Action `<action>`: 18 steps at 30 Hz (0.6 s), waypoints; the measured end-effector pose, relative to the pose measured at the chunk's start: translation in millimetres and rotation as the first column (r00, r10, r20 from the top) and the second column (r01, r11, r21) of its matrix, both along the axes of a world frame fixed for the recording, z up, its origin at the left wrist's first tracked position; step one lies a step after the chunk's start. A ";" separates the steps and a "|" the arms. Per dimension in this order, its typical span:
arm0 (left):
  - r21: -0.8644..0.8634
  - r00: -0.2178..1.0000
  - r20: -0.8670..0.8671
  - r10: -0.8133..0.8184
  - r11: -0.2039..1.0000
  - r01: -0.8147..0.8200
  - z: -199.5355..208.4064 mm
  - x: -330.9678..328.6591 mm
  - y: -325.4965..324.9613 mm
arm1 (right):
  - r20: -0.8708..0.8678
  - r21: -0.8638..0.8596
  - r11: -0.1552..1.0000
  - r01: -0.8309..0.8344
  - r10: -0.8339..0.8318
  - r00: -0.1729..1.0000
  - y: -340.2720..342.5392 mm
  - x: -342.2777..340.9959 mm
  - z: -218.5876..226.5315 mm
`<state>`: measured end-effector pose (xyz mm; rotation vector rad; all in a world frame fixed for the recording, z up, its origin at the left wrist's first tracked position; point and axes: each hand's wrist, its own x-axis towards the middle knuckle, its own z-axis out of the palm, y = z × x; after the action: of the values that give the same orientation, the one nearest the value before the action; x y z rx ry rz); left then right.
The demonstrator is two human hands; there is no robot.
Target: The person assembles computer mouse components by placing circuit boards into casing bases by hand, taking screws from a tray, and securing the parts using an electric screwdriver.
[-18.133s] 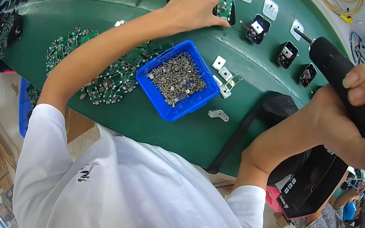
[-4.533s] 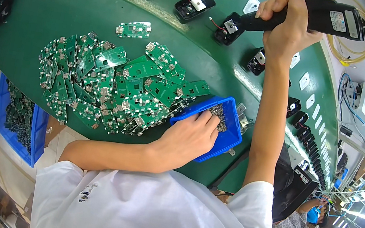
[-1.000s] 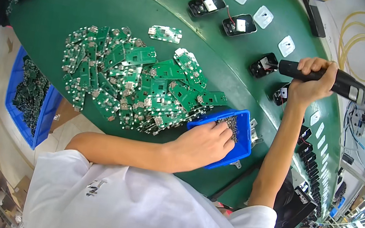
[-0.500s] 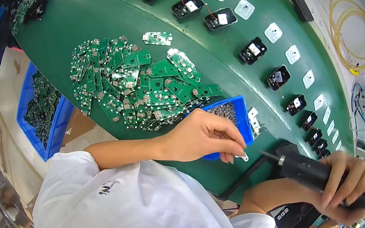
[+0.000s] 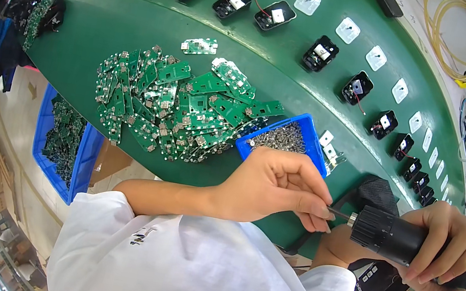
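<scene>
While the right hand (image 5: 443, 240) grips a black screwdriver (image 5: 407, 241), the left hand (image 5: 278, 186) pinches its fingertips shut at the bit, just in front of the blue screw bin (image 5: 309, 127). Circuit boards (image 5: 178, 106) lie heaped left of the bin; black housings (image 5: 321, 53) line the belt beyond.

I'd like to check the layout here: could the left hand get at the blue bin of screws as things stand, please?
Probably yes. The left hand is at the tip of the electric screwdriver, right beside the blue bin of screws, whose top is open, with nothing between them. Its fingertips are pinched at the bit, so they would have to let go first.
</scene>
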<state>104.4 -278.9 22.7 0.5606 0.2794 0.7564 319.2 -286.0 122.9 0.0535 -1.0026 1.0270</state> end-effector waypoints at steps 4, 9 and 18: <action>-0.315 0.969 0.010 -0.246 0.919 0.236 8.6 1.2 4.2 | 0.059 -0.009 1.000 -0.019 0.020 0.998 0.8 1.0 -3.9; 0.393 0.968 -0.164 0.187 0.913 -0.110 -9.8 7.0 -6.5 | 0.109 -0.016 1.000 -0.020 0.021 0.994 1.8 2.5 -6.2; 0.919 0.752 -0.242 0.613 0.394 -0.026 4.5 -3.9 25.3 | 0.065 -0.044 0.999 0.020 -0.017 0.998 4.1 13.2 -17.7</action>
<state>100.5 -253.6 27.2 1.8345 0.5648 1.1310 332.4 -281.9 105.2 -0.0256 -1.0363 1.0395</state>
